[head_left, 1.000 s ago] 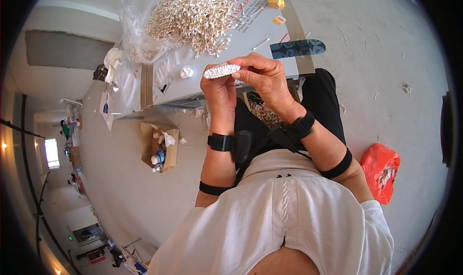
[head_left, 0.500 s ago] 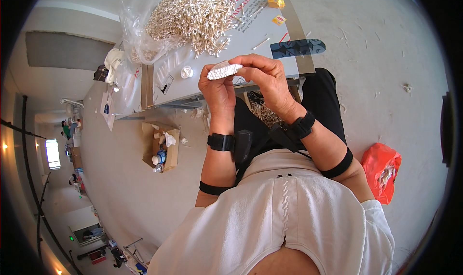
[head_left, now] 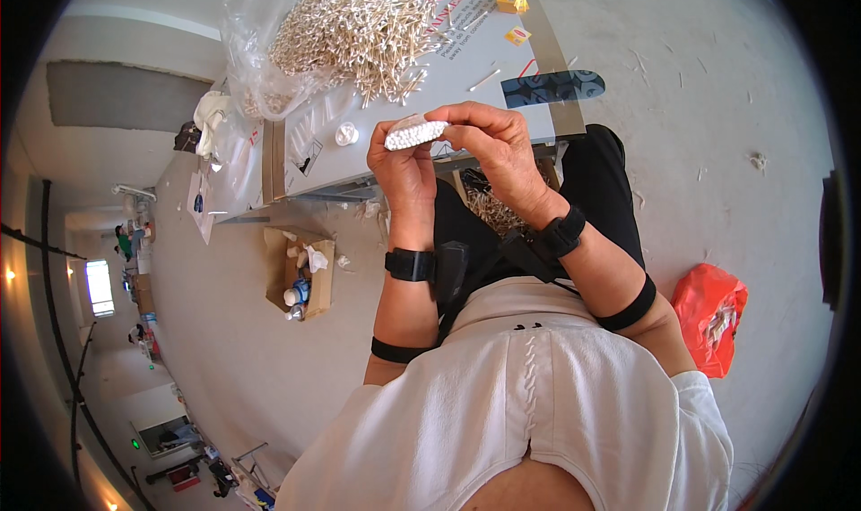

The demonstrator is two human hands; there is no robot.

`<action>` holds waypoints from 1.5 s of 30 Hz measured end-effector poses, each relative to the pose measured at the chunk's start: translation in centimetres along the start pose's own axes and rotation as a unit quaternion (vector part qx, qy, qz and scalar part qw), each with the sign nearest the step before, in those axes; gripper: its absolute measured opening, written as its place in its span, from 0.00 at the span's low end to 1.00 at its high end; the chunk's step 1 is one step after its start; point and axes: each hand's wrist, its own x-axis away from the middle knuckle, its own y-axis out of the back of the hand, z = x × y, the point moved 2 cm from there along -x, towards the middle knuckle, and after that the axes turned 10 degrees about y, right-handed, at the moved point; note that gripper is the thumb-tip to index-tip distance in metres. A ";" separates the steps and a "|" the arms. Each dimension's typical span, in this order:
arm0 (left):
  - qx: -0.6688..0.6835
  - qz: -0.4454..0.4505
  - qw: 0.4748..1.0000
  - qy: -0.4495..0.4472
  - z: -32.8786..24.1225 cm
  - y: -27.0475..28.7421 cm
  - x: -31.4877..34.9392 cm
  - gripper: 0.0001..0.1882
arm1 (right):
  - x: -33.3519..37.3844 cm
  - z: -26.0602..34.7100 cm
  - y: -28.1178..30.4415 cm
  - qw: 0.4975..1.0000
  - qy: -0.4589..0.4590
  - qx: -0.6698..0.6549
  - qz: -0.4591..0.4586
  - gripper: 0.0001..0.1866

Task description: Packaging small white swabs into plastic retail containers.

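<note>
A tight bundle of cotton swabs (head_left: pixel 415 135), its white tips facing me, is held up over the table's near edge. My left hand (head_left: pixel 401 172) is closed around its left side. From the right, my right hand (head_left: pixel 495 148) pinches the bundle's edge between thumb and fingers. Something clear, perhaps a plastic bag, seems to wrap the bundle, but the fingers hide most of it. Beyond my hands a large heap of loose cotton swabs (head_left: pixel 354 36) spills out of a clear plastic bag (head_left: pixel 247 40). A small round white container (head_left: pixel 346 134) stands left of my left hand.
On the metal-topped table (head_left: pixel 430 90) lie a single cotton swab (head_left: pixel 484 80), two small yellow boxes (head_left: pixel 512 3) and a dark patterned strip (head_left: pixel 554 89). An open cardboard box (head_left: pixel 316 309) sits on the floor at left, a red plastic bag (head_left: pixel 686 323) at right. More swabs (head_left: pixel 493 213) lie between my legs.
Both hands stay nearly in place on the bundle. My right fingers have shifted very slightly at its right edge.
</note>
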 end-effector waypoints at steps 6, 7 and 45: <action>-0.006 0.003 1.000 0.010 0.2 0.3 -0.1 0.07 | 0.1 -0.2 0.0 1.000 0.001 -0.020 -0.003 0.10; -0.006 0.003 1.000 0.010 0.2 0.3 -0.1 0.07 | 0.1 -0.3 -0.1 1.000 0.001 -0.020 -0.003 0.10; -0.040 -0.003 0.999 -0.018 0.3 -0.1 0.2 0.07 | 0.1 -0.2 -0.5 0.999 -0.033 -0.002 -0.022 0.11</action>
